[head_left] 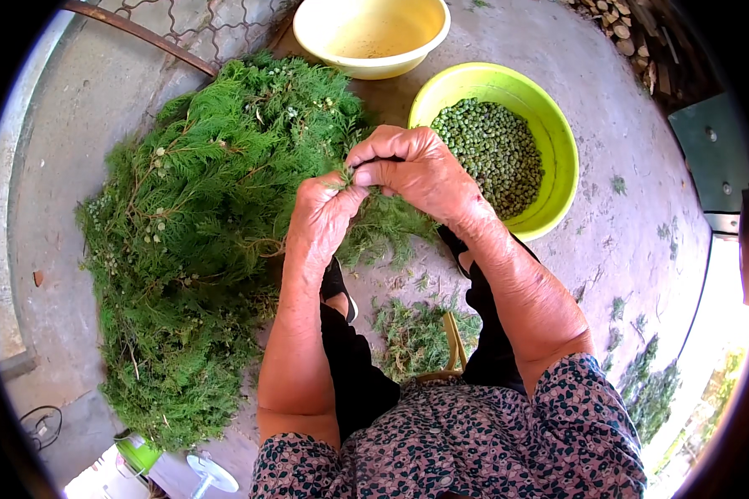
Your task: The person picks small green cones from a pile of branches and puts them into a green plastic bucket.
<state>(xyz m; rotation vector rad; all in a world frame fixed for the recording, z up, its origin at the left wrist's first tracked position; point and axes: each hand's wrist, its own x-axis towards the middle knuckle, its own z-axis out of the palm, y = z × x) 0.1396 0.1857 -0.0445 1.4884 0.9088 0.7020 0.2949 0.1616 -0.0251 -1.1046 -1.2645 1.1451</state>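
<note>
A sprig [342, 177] is held left of the green bowl [562, 166], clamped in the left hand [319, 212] and pinched by the right hand [429, 173]; whether a cone is gripped cannot be told. Because the work is done outside the bowl's rim, anything slipping from the fingertips could be lost in the pile [183, 249] or on the floor [632, 224]. Leaf bits, if torn off too, could be mixed into the cones [495, 154] inside the bowl.
</note>
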